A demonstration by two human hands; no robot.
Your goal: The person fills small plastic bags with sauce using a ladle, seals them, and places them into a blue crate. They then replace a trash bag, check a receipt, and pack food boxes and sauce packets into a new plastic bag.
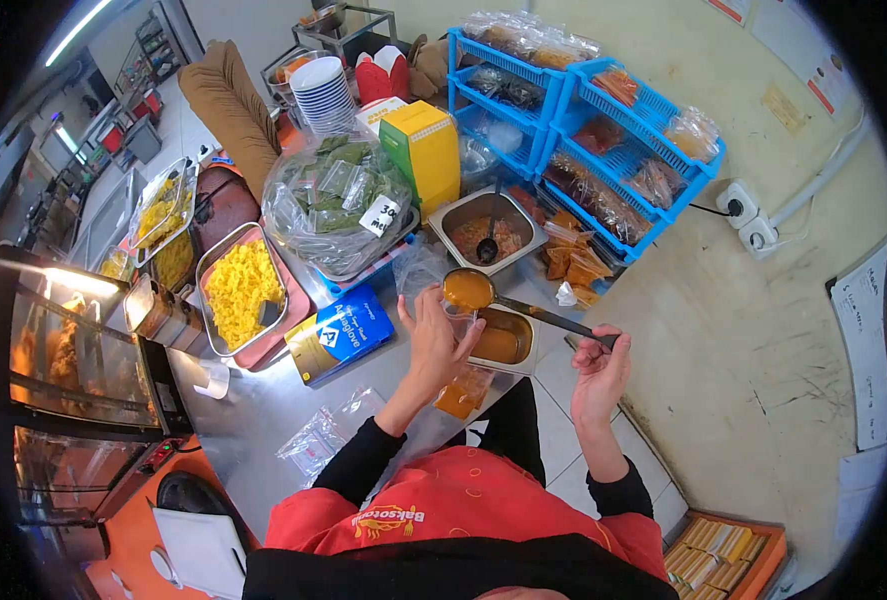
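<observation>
Red shirt (463,510) at a crowded surface (263,400).
Right hand (600,372) grips a sauce-filled ladle (468,290); left hand (435,340) holds a clear bag (460,318) just beneath, above a steel tray (525,352).

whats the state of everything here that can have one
ladle: full of orange sauce, held up by right hand
small clear bag: held at the ladle by left hand
sauce pan: open, part full
sauce packet: filled, lying flat
yellow-green box: upright
blue box: lying flat
</observation>
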